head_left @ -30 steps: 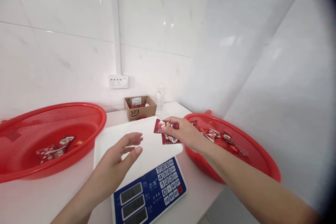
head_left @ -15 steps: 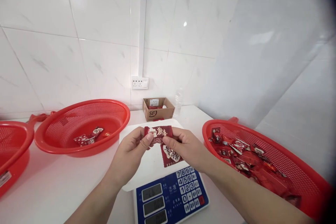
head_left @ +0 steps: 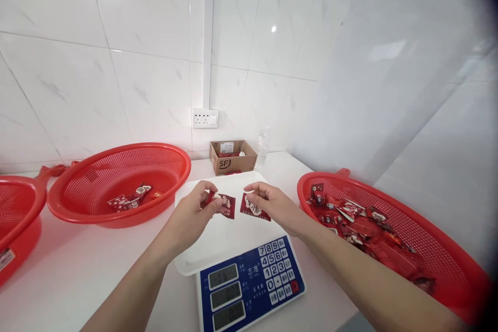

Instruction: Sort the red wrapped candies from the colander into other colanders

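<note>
Half a second ago both my hands were pinching a single packet between them; now they have parted, and each has a packet of its own, so the two can be told apart. My left hand (head_left: 196,211) is curled in, thumb pressed to fingers on the left-hand red packet (head_left: 227,207). My right hand (head_left: 274,206) is also in a narrow pinch, gripping the right-hand red packet (head_left: 252,209) near its upper edge. Both packets sit just above the white weighing tray (head_left: 223,241); the blue scale keypad (head_left: 277,265) is nearer me than either hand. Right of my right hand stands a red mesh basket (head_left: 439,238) heaped with packets; beyond my left, another red basket (head_left: 128,151) holds a few.
</note>
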`<state>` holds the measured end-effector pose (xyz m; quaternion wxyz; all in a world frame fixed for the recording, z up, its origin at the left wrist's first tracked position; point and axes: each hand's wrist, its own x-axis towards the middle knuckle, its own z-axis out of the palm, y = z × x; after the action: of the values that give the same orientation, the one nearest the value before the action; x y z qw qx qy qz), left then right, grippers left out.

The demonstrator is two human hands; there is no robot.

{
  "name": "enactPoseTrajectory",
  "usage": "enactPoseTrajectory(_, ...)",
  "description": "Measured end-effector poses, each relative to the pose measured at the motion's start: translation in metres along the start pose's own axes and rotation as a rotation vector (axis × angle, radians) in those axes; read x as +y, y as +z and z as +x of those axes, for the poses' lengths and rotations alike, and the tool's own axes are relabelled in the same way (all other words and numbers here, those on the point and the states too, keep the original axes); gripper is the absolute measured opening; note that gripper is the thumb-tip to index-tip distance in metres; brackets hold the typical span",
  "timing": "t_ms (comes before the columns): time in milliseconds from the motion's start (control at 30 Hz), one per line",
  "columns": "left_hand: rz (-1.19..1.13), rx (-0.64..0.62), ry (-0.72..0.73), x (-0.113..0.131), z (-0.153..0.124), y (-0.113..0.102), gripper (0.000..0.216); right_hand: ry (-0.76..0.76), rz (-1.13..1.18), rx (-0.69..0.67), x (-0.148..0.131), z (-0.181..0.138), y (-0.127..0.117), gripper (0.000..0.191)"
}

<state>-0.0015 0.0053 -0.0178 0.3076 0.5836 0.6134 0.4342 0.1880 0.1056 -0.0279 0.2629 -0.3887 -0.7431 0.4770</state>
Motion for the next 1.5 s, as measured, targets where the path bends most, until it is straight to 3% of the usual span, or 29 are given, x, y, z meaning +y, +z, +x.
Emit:
enactPoseTrajectory(133, 0.272, -0.134, 0.008, -0.009, 0.002, 0.003, 0.017, -0.011, -0.093, -0.020, 0.010, 0.006, -0.002, 0.032)
enactPoseTrajectory(300, 0.471, -0.035, 0.039, -0.020, 0.006, 0.010, 0.032, -0.110, -0.349, -0.003, 0.011, 0.002, 0.003, 0.042)
enactPoseTrajectory(400, 0.526, -0.027, 0.065, -0.020, 0.006, 0.012, 0.032, -0.133, -0.506, 0.002, 0.013, -0.001, 0.003, 0.036)
enactPoseTrajectory(600, 0.531, -0.158, 0.128, -0.015, 0.001, 0.016, 0.031, -0.103, -0.705, -0.008, 0.021, 0.007, 0.005, 0.032)
enactPoseTrajectory(833, 0.537, -0.219, 0.178, -0.017, 0.001, 0.016, 0.031, -0.100, -0.713, -0.009, 0.014, 0.011, 0.011, 0.030)
enactPoseTrajectory(1033, 0.512, -0.171, 0.129, -0.021, 0.000, 0.015, 0.038, -0.168, -0.596, -0.025, 0.007, 0.010, 0.014, 0.033)
enactPoseTrajectory(1200, 0.494, -0.170, 0.123, -0.023, 0.000, 0.015, 0.048, -0.236, -0.626, -0.002, 0.006, 0.006, 0.019, 0.030)
enactPoseTrajectory(1500, 0.504, -0.240, 0.207, -0.020, 0.001, 0.014, 0.042, -0.350, -0.746, -0.137, 0.006, -0.002, 0.024, 0.032)
